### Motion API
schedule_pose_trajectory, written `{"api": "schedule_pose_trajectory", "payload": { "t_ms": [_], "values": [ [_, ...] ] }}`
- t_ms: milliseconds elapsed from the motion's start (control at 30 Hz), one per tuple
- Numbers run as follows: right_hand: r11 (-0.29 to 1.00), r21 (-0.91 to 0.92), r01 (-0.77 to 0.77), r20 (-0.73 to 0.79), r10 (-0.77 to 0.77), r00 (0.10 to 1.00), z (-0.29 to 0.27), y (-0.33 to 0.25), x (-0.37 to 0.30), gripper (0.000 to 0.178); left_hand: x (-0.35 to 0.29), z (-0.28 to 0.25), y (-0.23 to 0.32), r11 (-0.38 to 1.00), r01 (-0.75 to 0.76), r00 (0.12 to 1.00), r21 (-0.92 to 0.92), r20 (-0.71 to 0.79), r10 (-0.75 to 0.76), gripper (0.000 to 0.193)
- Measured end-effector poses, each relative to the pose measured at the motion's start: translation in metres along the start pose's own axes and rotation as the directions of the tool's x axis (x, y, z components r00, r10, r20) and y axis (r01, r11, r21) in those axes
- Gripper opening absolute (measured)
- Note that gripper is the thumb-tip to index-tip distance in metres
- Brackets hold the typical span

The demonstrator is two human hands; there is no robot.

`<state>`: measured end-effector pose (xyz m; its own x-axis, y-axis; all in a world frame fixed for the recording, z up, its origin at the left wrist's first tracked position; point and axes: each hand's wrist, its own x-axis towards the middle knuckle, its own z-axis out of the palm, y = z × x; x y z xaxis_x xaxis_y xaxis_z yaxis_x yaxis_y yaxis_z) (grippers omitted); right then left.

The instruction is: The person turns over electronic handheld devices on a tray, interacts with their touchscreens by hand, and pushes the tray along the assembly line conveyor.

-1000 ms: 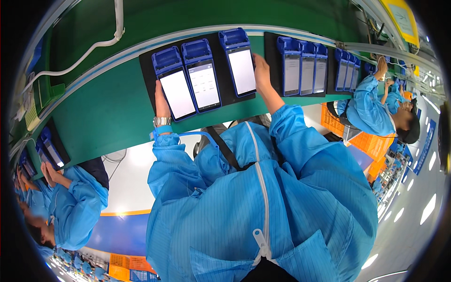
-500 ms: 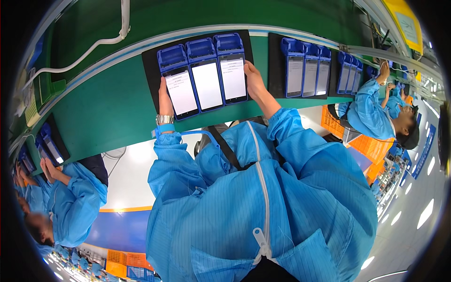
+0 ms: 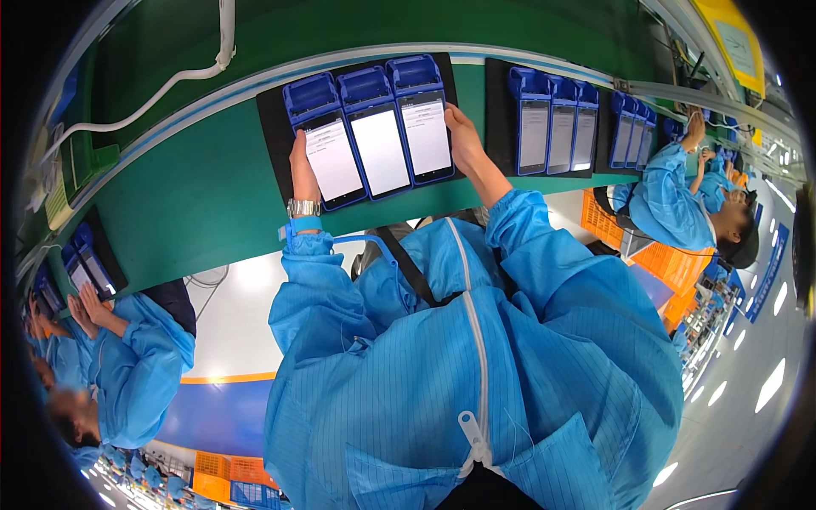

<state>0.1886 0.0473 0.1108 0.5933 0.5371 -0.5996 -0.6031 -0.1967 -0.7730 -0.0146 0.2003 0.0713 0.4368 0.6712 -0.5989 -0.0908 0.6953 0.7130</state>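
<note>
Three blue handheld payment terminals with lit screens stand side by side on a black mat (image 3: 274,136). My left hand (image 3: 303,170) grips the outer edge of the left terminal (image 3: 333,163), its thumb along the side and the other fingers mostly hidden. The middle terminal (image 3: 379,153) has a nearly blank white screen and is touched by neither hand. At the other end, my right hand (image 3: 465,143) holds the outer edge of the right terminal (image 3: 427,138), thumb near the screen's upper corner. The row sits slightly askew, its blue printer ends pointing away from me.
More terminals (image 3: 558,136) rest on another black mat to the right along the green bench (image 3: 204,200). Co-workers in blue smocks sit at the left (image 3: 140,365) and right (image 3: 667,200). A white pipe (image 3: 161,95) bends over the far left, and orange crates (image 3: 601,223) stand behind.
The row of terminals has shifted slightly right and away from me, turning a little, with both hands moving along. On the left, the co-worker's hands have moved a bit.
</note>
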Motion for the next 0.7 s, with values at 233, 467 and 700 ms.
{"api": "schedule_pose_trajectory", "payload": {
  "t_ms": [233,467,700],
  "values": [
    [1.0,-0.014,-0.017,0.034,0.018,0.999,-0.005,0.002,0.001,0.032,-0.005,-0.002,0.001,0.993,-0.03,0.999,0.112,-0.019,0.033,0.05],
    [0.998,-0.063,0.007,-0.021,-0.008,1.0,-0.007,0.0,0.001,0.028,-0.01,0.005,0.012,0.68,-0.321,0.869,0.659,-0.081,0.488,0.034],
    [0.096,-0.813,0.574,0.267,-0.815,0.515,0.016,-0.021,0.017,0.027,-0.006,0.057,0.06,-0.086,-0.392,0.676,0.916,0.35,0.648,0.025]
  ]
}}
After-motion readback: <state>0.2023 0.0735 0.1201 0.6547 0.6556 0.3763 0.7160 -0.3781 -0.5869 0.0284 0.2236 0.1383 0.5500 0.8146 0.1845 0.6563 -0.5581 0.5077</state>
